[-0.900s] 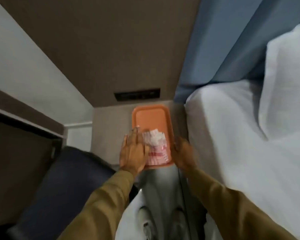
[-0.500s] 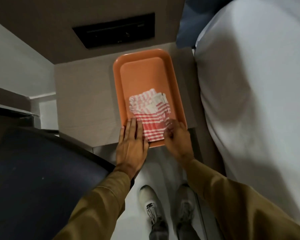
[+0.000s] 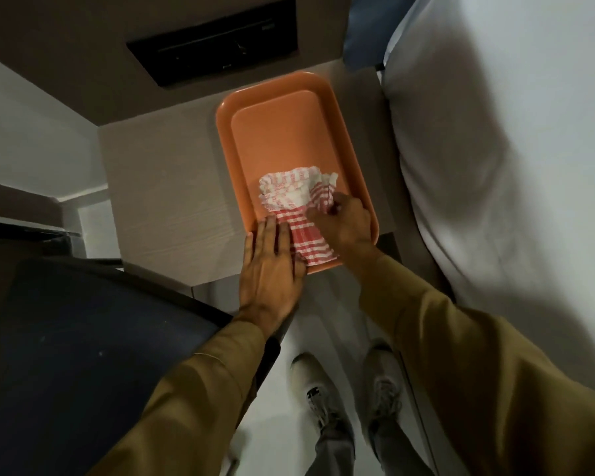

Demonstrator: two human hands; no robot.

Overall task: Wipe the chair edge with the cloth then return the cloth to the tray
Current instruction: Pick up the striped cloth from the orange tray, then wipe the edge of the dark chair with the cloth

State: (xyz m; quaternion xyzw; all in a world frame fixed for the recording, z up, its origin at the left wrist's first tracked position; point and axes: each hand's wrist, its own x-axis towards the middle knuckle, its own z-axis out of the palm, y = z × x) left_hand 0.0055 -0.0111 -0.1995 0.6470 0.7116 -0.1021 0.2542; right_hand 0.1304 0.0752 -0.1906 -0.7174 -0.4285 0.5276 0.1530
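A red-and-white checked cloth [image 3: 294, 206] lies bunched in the near half of an orange tray [image 3: 282, 132] on a pale wooden bedside table. My right hand [image 3: 344, 221] is over the tray's near right corner, its fingers pinching the cloth's right side. My left hand [image 3: 272, 269] lies flat, fingers together, on the tray's near left rim and the cloth's near edge. The dark blue chair [image 3: 66, 355] is at the lower left, its curved edge just left of my left wrist.
The bedside table [image 3: 165, 207] has a black panel [image 3: 213, 42] on the wall behind it. A white bed [image 3: 512, 166] fills the right side. My two shoes [image 3: 344, 396] stand on the pale floor between chair and bed.
My right hand has moved from the tray's near edge up onto the cloth and pinched its right side, bunching it. My left hand stays flat. The view has tilted down and closer.
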